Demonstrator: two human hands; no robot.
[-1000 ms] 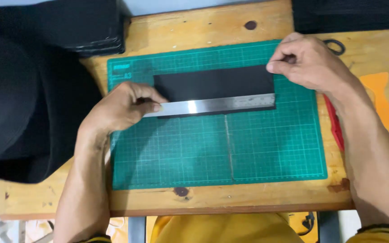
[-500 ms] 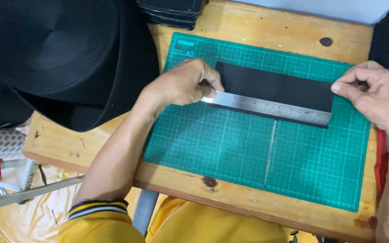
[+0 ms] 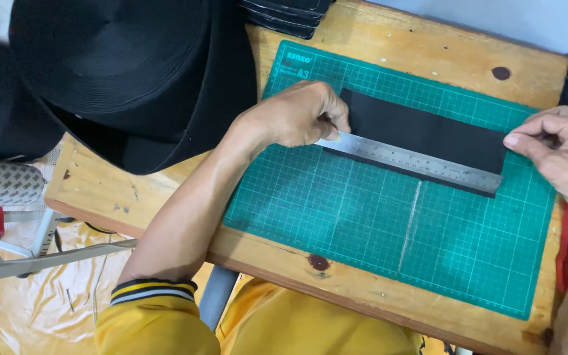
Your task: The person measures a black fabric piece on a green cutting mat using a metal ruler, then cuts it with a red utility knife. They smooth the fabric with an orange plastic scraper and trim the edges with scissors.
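- A green cutting mat [image 3: 363, 250] with a fine printed grid lies flat on the knotty, pale wood worktop [image 3: 422, 49].
- On it rests a long black strip [image 3: 428, 128], matte and smooth, rectangular, slanting across the mat's upper half.
- A shiny steel ruler [image 3: 409, 161] lies along the strip's lower edge, touching it.
- The left hand [image 3: 297, 115] is curled, fingertips pressing the ruler's left end.
- The right hand [image 3: 557, 154] has its fingers pressed together, pinching the strip's right end.
- A large roll of black webbing [image 3: 113, 59] sits left of the mat.
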